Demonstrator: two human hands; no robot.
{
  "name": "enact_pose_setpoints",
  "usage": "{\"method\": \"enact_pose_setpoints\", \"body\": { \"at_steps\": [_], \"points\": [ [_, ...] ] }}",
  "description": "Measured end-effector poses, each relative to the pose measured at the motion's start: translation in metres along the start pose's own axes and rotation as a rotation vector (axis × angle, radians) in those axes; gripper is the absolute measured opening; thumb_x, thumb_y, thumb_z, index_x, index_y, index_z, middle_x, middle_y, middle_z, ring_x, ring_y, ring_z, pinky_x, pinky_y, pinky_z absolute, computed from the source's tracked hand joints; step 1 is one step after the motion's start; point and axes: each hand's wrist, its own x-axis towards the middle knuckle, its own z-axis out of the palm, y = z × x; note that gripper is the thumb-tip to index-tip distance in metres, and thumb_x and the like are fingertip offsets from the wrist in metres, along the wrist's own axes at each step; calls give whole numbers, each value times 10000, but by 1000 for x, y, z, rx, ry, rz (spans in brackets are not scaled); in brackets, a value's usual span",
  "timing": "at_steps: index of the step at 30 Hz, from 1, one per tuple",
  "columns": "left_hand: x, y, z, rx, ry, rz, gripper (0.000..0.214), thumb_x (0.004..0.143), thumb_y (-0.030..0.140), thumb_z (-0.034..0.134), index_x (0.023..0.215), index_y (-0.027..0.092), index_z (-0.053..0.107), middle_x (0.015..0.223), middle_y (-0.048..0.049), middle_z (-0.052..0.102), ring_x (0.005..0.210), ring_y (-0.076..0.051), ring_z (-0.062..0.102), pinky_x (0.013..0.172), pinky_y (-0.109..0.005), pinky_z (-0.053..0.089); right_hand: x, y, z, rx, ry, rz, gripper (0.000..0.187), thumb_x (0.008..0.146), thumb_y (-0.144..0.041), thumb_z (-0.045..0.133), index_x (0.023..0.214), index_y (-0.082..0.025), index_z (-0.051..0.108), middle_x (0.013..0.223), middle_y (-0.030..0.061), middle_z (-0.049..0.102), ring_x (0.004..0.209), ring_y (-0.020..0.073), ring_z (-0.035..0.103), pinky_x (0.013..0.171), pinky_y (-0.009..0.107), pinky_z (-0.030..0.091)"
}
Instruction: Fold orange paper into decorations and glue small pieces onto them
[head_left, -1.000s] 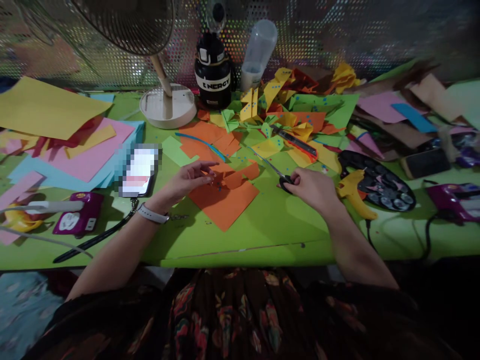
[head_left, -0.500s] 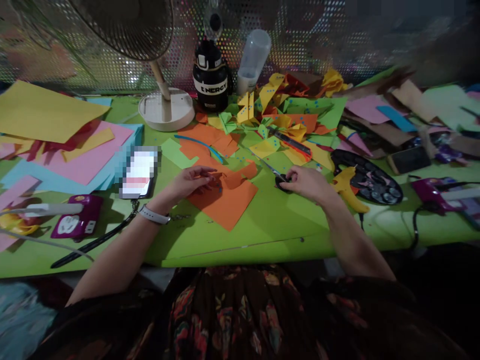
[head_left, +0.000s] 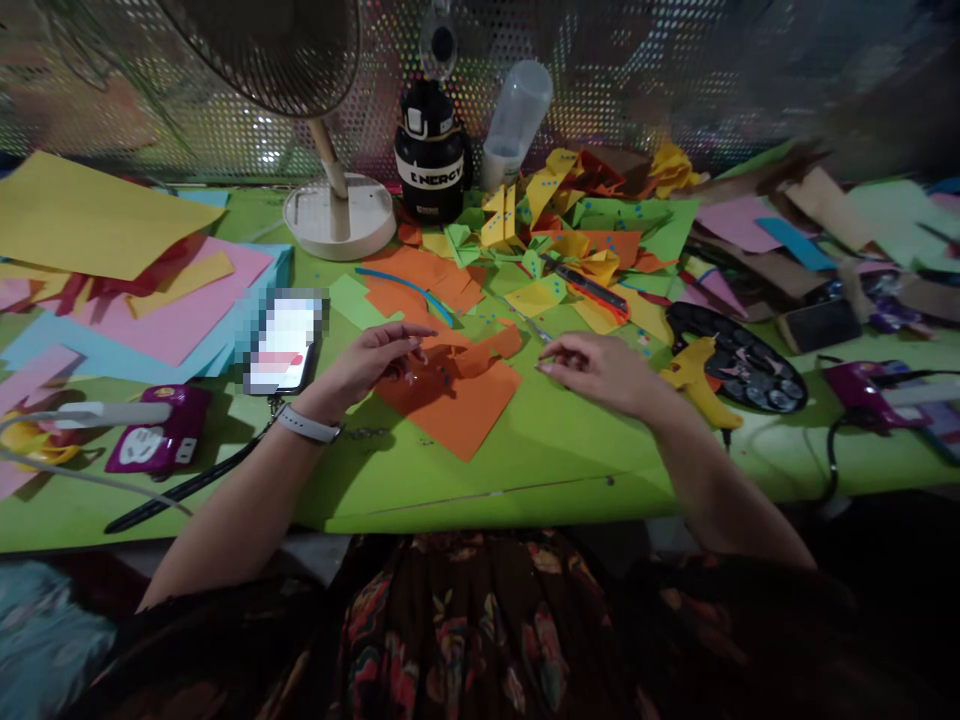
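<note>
My left hand [head_left: 382, 362] hovers with its fingers apart at the left side of an orange sheet of paper [head_left: 471, 412]. It holds nothing. Torn or cut orange pieces lie across the top of that sheet. To the right, my right hand [head_left: 596, 372] is low over the green table [head_left: 480, 500], its fingers loosely spread and pointing left. A slim scissors blade [head_left: 534, 328] shows just beyond those fingers; the scissors' black handles are hidden under the hand. A blue curved strip [head_left: 409, 288] rests on orange paper behind my left hand.
A phone [head_left: 285, 345] lies left of my left wrist. Beyond my right hand are a yellow glue gun [head_left: 701, 385] and a black tray [head_left: 772, 375]. Folded paper pieces, a utility knife [head_left: 589, 290], a black bottle [head_left: 431, 165] and a fan [head_left: 337, 215] stand or lie at the back.
My right hand has loosened from the scissors' handles and its fingers have stretched out leftward over them. The left hand has lifted slightly, a little away from the orange paper.
</note>
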Motion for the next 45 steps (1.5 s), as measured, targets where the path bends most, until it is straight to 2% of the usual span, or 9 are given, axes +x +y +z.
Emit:
{"method": "enact_pose_setpoints", "body": {
  "at_steps": [5,13,18,21,26,30,34,40,45],
  "points": [
    [-4,4,6,-76,-36,-40,227,833,293,707,1035,191,722,682,-5,659,502,-76,569,453,-202,398,23,-38,31,9,-24,-238,197,927,-317,549,1012,-202,686,1003,78,714,903,208,631,773,333,437],
    [-14,14,14,-172,-87,-28,205,810,264,732,992,172,704,707,9,648,480,-57,566,425,-158,398,67,-66,59,372,-235,-99,442,779,-295,735,1183,-155,627,742,0,636,617,127,548,565,264,390],
    [-15,13,17,-222,-98,-1,195,816,259,731,969,145,692,691,8,652,455,-54,564,420,-147,407,80,-74,76,812,-393,-79,217,721,-178,738,917,-141,651,740,-12,629,616,87,535,568,223,397],
    [-14,11,19,-252,-101,15,176,824,240,717,962,136,685,702,-7,674,437,-57,561,415,-157,410,83,-76,82,992,-410,-38,95,707,-131,715,748,-143,631,714,-11,646,604,75,541,569,208,405],
    [-14,14,11,-287,-57,51,189,798,199,722,974,139,691,698,-3,671,425,-60,555,382,-159,379,78,-74,81,838,-349,137,128,758,-133,679,662,-152,596,494,-54,538,418,65,441,432,208,301],
    [-9,20,-6,-482,118,160,170,736,142,711,905,157,697,628,38,604,395,-23,464,334,-130,283,67,-68,77,648,-286,81,152,805,-151,662,676,-162,583,501,-50,546,435,76,490,475,213,348],
    [-3,21,-14,-642,222,157,164,732,131,678,892,159,698,589,56,547,383,-4,388,313,-123,208,60,-61,77,425,-198,15,150,815,-208,698,706,-158,608,556,-38,574,471,77,510,534,229,345],
    [0,14,-10,-602,233,117,180,701,109,685,876,151,695,585,42,557,406,-17,428,334,-129,236,54,-56,75,215,-155,-23,186,785,-248,761,939,-163,699,625,-29,591,565,102,498,568,251,282],
    [0,11,-10,-560,227,122,180,705,133,713,882,152,690,590,39,569,424,-25,456,350,-130,254,48,-51,70,217,-147,-46,252,795,-255,740,1031,-170,723,628,-34,574,583,103,481,586,253,281]
  ]
}}
